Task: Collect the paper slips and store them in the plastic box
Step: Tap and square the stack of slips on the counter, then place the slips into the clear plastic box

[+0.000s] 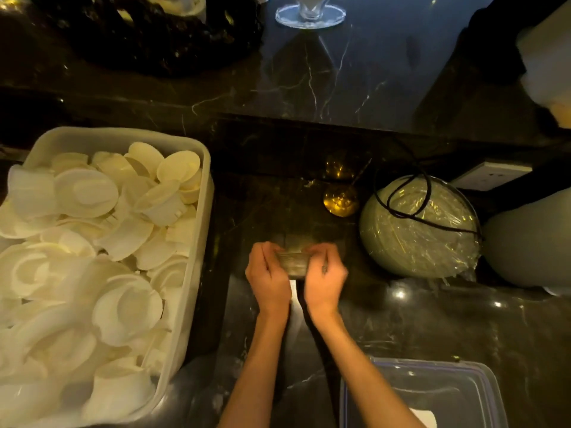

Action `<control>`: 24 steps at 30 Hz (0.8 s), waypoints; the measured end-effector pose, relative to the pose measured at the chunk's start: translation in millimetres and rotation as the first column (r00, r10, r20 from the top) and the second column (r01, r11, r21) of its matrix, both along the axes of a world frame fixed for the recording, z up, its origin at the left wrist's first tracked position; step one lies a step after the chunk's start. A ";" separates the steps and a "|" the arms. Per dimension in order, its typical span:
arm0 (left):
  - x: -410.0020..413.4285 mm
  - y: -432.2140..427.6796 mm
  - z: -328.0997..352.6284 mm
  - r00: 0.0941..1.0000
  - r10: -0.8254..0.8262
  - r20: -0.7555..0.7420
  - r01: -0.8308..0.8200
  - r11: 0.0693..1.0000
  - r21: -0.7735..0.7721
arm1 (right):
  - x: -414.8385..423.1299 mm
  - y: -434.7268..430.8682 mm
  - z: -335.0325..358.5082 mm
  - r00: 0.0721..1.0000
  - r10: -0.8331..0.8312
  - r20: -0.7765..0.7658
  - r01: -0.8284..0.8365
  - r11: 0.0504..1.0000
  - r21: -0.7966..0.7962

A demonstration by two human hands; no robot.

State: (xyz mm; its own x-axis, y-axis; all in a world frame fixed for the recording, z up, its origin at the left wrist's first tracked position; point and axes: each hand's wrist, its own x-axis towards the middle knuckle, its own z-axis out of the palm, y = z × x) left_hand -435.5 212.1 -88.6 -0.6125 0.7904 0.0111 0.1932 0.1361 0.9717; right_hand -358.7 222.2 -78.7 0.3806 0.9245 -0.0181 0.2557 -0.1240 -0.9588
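Both hands meet over the dark marble counter in the middle of the view. My left hand [268, 274] and my right hand [324, 278] pinch the two ends of a small stack of paper slips [292, 263], holding it edge-on between them. A white slip [293, 288] lies on the counter just below the hands, partly hidden by my wrists. The clear plastic box [438, 393] with a blue-trimmed rim sits at the bottom right, my right forearm crossing its left corner; something white [428, 417] shows inside it.
A large white tub [197, 230] full of white oval paper dishes fills the left. A wrapped stack of plates [420, 227] with a black cable across it stands right of the hands. A gold spoon [340, 200] lies behind. A glass base [310, 13] stands far back.
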 end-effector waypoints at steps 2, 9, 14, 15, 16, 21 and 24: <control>1.1 -1.7 -1.2 1.000 0.007 0.020 -0.006 1.000 -0.026 | -0.3 -1.6 -2.7 1.000 -0.003 0.004 0.003 0.999 -0.040; 18.7 -14.9 59.0 0.992 0.097 0.086 -0.072 0.963 -0.259 | 20.9 8.3 52.9 0.953 0.230 0.199 -0.141 0.913 -0.382; 39.3 -102.1 119.1 0.914 -0.291 0.282 0.396 0.789 -0.470 | 84.9 -39.3 120.3 0.741 0.554 0.380 -0.340 0.797 -0.499; 44.0 -119.2 131.5 0.844 -0.398 0.359 0.531 0.717 -0.453 | 99.8 -53.3 132.1 0.688 0.601 0.407 -0.376 0.775 -0.508; 50.0 -135.9 143.4 0.760 -0.494 0.423 0.647 0.638 -0.417 | 112.5 -67.7 143.9 0.629 0.642 0.439 -0.406 0.753 -0.518; 103.4 -201.1 187.5 0.628 -0.693 0.354 0.776 0.521 -0.356 | 160.2 -138.2 191.8 0.383 0.625 0.680 -0.442 0.770 -0.460; 131.9 -232.3 200.6 0.674 -0.642 0.366 0.739 0.597 -0.313 | 197.0 -175.8 211.1 0.627 0.609 0.486 -0.480 0.793 -0.375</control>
State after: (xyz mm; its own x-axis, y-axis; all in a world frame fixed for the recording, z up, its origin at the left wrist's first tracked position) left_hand -303.6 -20.2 112.0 0.1711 0.8702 -0.4621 0.2135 0.4251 0.8796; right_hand -161.8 46.4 132.4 -0.1936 0.9652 -0.1758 0.8082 0.0552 -0.5864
